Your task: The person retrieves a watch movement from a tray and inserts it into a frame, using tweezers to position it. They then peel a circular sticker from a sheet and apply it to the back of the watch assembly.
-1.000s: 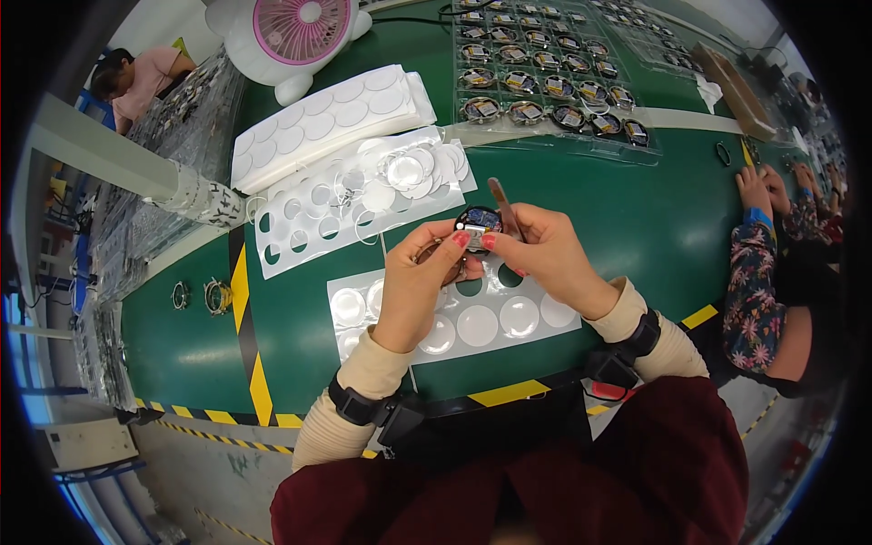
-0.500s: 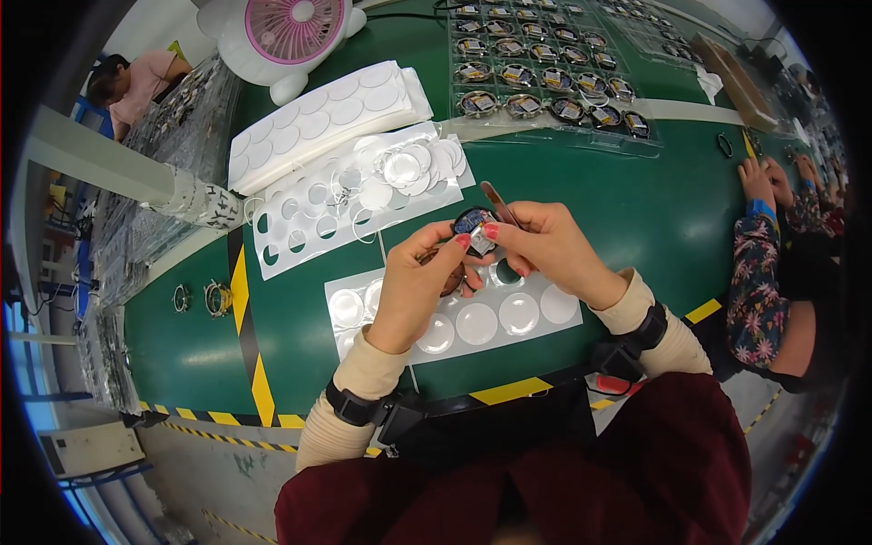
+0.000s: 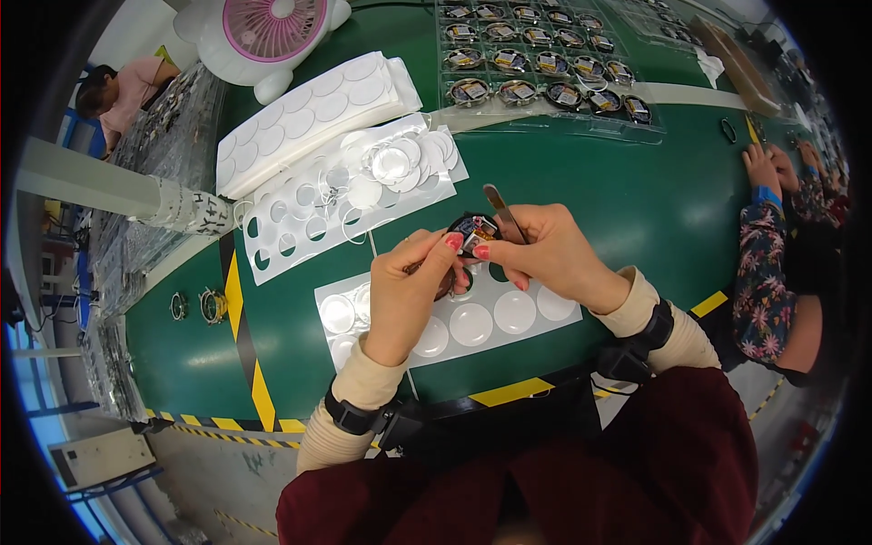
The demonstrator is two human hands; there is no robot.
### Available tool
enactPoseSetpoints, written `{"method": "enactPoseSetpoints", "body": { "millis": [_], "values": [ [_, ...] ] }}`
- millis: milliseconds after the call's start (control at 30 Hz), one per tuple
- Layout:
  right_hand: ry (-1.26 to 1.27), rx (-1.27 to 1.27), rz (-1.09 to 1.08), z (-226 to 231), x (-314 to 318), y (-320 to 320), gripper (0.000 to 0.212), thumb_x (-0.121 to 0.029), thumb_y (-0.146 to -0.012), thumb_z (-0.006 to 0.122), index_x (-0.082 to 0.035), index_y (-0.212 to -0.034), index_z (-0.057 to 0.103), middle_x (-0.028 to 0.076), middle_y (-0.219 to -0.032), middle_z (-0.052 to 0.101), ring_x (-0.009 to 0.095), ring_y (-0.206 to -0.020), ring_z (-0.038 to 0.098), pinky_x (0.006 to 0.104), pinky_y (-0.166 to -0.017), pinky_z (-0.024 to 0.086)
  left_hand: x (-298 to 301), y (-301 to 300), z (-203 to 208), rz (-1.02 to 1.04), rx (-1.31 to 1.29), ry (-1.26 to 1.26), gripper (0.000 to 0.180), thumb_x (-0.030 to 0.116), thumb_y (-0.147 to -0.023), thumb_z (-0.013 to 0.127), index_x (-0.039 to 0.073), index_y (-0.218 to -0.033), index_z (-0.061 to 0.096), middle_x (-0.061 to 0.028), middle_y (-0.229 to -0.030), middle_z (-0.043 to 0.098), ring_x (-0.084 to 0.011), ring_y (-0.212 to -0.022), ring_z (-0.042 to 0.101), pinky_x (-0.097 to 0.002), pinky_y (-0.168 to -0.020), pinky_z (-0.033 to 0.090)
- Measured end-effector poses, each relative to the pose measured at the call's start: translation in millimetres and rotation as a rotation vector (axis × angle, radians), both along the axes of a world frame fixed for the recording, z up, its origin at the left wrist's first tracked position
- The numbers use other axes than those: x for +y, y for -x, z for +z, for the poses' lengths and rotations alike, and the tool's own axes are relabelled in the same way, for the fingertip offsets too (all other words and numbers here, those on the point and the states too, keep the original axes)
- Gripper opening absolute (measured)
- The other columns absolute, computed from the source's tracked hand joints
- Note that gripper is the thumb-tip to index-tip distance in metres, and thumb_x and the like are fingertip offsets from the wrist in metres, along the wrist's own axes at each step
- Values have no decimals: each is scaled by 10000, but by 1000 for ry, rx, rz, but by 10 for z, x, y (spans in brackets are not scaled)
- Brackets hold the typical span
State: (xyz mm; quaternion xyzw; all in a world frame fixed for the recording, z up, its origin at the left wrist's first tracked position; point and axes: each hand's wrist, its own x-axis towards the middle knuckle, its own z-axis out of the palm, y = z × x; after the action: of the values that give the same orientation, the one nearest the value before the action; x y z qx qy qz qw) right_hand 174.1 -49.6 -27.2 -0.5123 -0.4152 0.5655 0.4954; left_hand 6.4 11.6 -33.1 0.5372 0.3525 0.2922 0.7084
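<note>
Where View Is Blocked: Occlusion and Clearance

Although cut off at the top, the green table (image 3: 654,209) offers bare surface right of the hands. The clear tray (image 3: 636,133) also leaves frame. The white sheet (image 3: 492,336) lies near the front edge, partly covered. The left hand (image 3: 404,295) grips the round module (image 3: 470,224) above the sheet, hiding its lower rim. The right hand (image 3: 559,254) clamps the metal tool (image 3: 504,211); its lower end is concealed.

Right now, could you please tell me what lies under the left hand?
Below the left hand lies a white sheet bearing round discs on the green table; what the hand covers is hidden.
</note>
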Motion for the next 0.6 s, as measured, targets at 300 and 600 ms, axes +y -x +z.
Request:
{"method": "enactPoseSetpoints", "body": {
  "millis": [300, 600],
  "values": [
    [36, -25, -47, -15, -26, 12, 94, -68, -809, 616, 23, -802, 591, -14, -517, 486, 30, -395, 403, 191, -376, 289, -76, -64, -25, 25, -28, -63, 172, 88, -882, 516, -55, -860, 609, -16, -675, 524, -68, -560, 500, -178, -485, 343],
    [-12, 83, -35, -35, 62, -38, 206, -191, -852, 581, 15, -849, 578, -2, -548, 496, 28, -420, 403, 171, -376, 258, 28, -43, 32, 63, -69, 93, 164, 90, -871, 537, -54, -896, 611, -15, -701, 524, -68, -587, 517, -181, -505, 385]
  ]
}}
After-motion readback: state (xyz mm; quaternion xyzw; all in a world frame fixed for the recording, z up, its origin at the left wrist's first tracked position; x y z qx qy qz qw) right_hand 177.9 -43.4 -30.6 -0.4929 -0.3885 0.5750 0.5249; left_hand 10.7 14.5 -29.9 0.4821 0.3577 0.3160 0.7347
